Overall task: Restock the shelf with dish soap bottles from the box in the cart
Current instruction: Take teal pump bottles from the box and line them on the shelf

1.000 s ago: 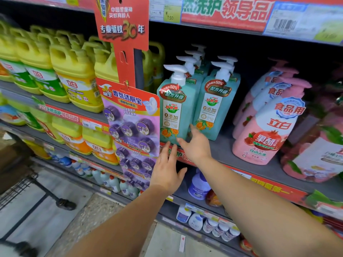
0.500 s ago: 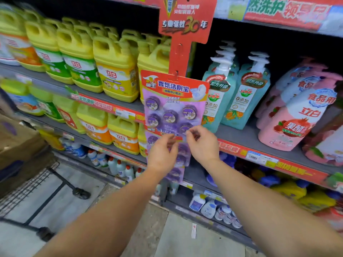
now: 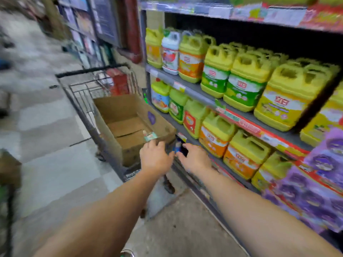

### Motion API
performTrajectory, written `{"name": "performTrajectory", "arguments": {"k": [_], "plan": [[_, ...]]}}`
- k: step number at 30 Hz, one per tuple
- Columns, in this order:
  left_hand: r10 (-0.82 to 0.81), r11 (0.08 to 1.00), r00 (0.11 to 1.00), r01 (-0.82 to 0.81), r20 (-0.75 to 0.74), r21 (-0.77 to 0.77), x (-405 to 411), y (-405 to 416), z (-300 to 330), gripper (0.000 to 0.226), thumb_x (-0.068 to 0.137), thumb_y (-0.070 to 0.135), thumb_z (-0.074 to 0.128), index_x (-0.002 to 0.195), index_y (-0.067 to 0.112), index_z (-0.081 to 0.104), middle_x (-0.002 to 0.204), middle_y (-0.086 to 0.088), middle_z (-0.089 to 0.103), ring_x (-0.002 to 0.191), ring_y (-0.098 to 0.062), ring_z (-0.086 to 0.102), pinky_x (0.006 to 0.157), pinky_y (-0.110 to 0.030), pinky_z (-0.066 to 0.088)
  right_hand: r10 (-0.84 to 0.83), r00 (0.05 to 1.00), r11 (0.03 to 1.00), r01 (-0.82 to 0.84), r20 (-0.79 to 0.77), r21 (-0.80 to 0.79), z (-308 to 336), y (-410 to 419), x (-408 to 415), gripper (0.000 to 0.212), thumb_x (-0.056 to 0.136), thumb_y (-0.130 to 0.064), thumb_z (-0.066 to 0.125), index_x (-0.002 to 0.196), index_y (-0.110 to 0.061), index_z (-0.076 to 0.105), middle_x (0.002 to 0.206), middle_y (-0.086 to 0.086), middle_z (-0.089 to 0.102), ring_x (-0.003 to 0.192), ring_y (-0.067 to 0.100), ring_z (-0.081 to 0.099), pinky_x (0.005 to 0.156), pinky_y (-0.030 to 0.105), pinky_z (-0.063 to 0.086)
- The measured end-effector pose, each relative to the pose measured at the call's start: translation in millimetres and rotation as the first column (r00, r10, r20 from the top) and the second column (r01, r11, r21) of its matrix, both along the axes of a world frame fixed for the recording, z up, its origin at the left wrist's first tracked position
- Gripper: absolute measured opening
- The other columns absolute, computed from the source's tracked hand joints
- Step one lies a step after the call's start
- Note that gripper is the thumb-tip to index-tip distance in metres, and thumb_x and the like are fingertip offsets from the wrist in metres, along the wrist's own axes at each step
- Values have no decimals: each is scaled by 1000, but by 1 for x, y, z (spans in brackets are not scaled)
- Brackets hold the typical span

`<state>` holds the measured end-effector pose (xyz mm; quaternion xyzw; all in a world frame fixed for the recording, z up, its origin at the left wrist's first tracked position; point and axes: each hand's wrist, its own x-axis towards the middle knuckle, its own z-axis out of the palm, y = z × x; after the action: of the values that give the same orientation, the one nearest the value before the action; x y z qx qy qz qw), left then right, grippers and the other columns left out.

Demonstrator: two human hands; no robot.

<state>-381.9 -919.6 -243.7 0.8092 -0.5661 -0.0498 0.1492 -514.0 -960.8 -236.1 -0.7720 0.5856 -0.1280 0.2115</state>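
Note:
An open cardboard box (image 3: 130,108) sits in a wire cart (image 3: 78,93) left of the shelf (image 3: 196,89). A teal-labelled dish soap bottle (image 3: 150,135) shows its top at the box's near corner. My left hand (image 3: 155,157) is stretched out at that near corner, fingers extended just below the bottle. My right hand (image 3: 193,157) reaches beside it, fingers spread, in front of the lower shelf edge. Neither hand holds anything. The view is blurred by motion.
Yellow handled jugs (image 3: 245,84) fill two shelf levels on the right. Hanging purple product cards (image 3: 319,179) are at the far right. A red box (image 3: 118,80) stands at the cart's far end. The tiled aisle floor (image 3: 46,127) stretches left.
My view swung left from the pump bottles to the cart. Both hands left the hanging purple cards and now reach toward the near corner of the box.

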Motion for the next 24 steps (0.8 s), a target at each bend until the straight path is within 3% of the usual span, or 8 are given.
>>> {"name": "performTrajectory", "arguments": {"k": [5,11,18,24], "plan": [[198,979,976,-194,-85,61,83,-4,-12,58,89,59,47,134,23,50,140,-7,46,129,-30,40,108,-40,30,132,991,988,-133,23,77,-11,-25,89,53,92,-48,51,139,-23,48,135,4,55,124,27,50,99,38,46],[293,954,948,-281,-126,108,147,-54,-33,61,91,61,45,141,25,44,147,-6,40,136,-27,33,113,-41,25,168,986,980,-167,-4,107,-31,-90,160,54,94,-46,51,142,-23,44,136,7,53,124,28,50,98,36,43],[342,926,927,-304,-155,225,203,-167,-59,63,91,61,47,144,27,40,150,-4,37,139,-26,32,114,-44,28,150,989,962,-147,3,229,-65,-209,210,48,93,-43,55,137,-25,48,129,7,57,114,27,56,91,34,46],[356,895,908,-265,-219,359,239,-241,-97,66,92,59,47,145,21,38,150,-8,36,138,-28,33,115,-41,29,112,984,934,-57,-139,352,-109,-290,219,53,92,-44,57,138,-22,46,127,11,55,117,31,54,94,36,46]]}}
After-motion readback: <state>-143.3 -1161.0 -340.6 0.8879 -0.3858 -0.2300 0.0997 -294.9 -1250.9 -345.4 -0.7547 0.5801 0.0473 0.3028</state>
